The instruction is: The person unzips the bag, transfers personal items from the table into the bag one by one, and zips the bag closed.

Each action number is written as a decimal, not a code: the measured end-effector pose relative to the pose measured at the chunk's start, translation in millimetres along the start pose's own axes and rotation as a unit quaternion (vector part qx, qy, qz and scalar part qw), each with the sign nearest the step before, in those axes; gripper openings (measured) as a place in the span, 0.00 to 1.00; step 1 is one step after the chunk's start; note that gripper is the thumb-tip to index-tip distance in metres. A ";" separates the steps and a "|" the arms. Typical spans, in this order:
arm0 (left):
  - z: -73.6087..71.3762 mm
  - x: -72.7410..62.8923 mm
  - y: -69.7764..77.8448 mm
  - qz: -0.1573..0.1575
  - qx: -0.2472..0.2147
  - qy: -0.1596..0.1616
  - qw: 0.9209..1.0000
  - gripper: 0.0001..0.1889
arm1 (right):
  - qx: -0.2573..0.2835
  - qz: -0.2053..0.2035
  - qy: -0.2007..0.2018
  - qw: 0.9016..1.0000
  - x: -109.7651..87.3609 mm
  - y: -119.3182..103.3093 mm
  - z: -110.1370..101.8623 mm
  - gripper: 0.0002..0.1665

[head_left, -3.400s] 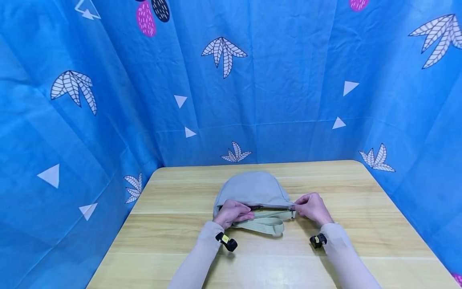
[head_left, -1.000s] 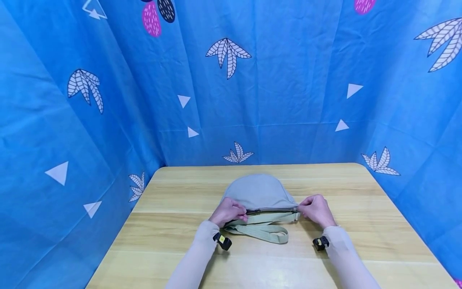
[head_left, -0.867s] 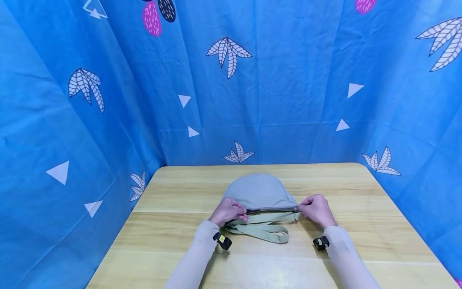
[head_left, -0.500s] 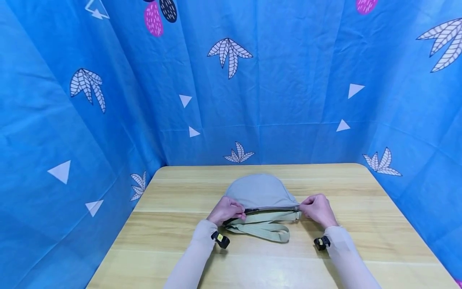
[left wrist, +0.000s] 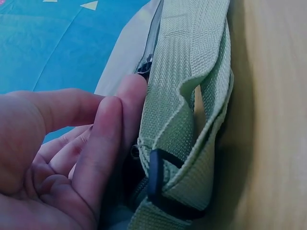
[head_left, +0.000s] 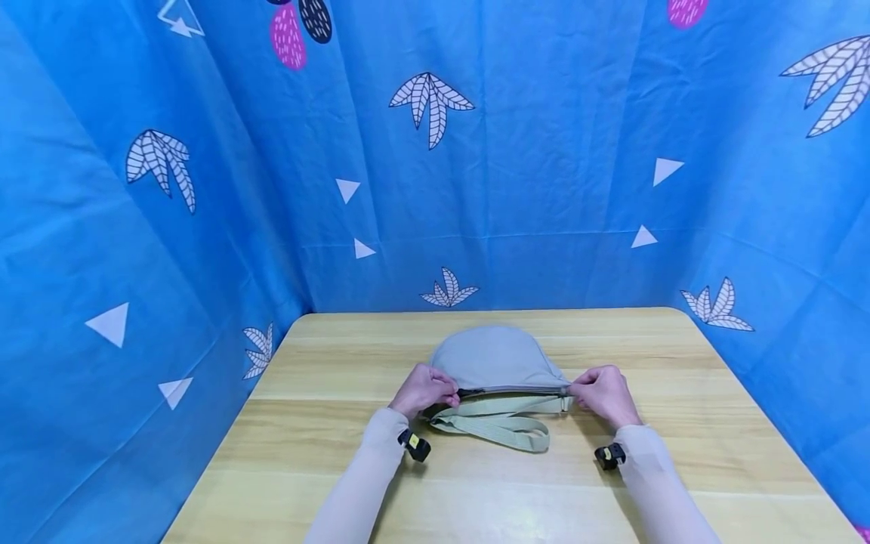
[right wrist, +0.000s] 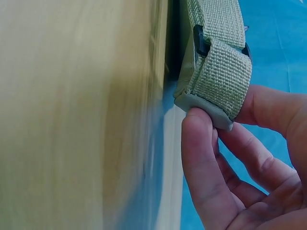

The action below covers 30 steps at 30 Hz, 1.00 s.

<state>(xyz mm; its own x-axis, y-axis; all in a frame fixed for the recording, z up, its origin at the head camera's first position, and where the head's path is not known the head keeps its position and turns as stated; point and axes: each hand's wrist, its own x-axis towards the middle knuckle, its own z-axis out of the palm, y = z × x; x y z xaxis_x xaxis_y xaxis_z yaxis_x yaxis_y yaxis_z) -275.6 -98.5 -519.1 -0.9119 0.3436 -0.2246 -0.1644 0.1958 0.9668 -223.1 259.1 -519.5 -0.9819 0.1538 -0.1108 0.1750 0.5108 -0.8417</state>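
A grey half-moon waist bag (head_left: 489, 359) lies on the table, its zipper (head_left: 510, 390) running along the near edge. My left hand (head_left: 424, 389) pinches the zipper pull between thumb and fingertips at the bag's left part. In the left wrist view the black slider (left wrist: 145, 68) sits right beyond those fingertips. My right hand (head_left: 605, 393) pinches the fabric tab (right wrist: 206, 109) at the bag's right end, where the strap is sewn on. The pale green webbing strap (head_left: 503, 431) lies folded in front of the bag; its black buckle (left wrist: 156, 177) shows beside the left hand.
The wooden table (head_left: 326, 468) carries the bag near its middle. Blue patterned cloth (head_left: 544, 189) hangs behind the table and at both sides. Each wrist bears a small black camera, one of them the left camera (head_left: 414, 446).
Over the last few seconds my left hand has moved left along the zipper relative to the bag. The bag has shifted slightly right, with my right hand keeping its pinch on the end tab.
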 end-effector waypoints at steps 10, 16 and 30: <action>-26.6 2.4 -2.4 0.009 0.046 0.033 0.998 0.08 | -0.017 0.003 0.005 1.000 -0.3 5.6 -7.4 0.10; -55.6 -3.5 -1.5 0.004 0.068 0.098 0.993 0.07 | -0.052 0.017 0.017 0.998 -2.5 11.8 -21.2 0.10; -78.6 -14.0 -25.1 -0.016 -0.016 0.099 0.995 0.10 | -0.025 0.015 -0.006 1.000 -0.9 8.2 -14.1 0.11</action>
<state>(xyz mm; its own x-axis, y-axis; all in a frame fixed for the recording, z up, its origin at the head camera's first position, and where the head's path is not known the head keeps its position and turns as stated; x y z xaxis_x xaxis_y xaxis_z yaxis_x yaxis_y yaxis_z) -288.3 -180.4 -530.7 -0.9617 0.1489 -0.2301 -0.2038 0.1729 0.9636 -219.8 275.0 -518.9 -0.9768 0.1592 -0.1430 0.2079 0.5477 -0.8104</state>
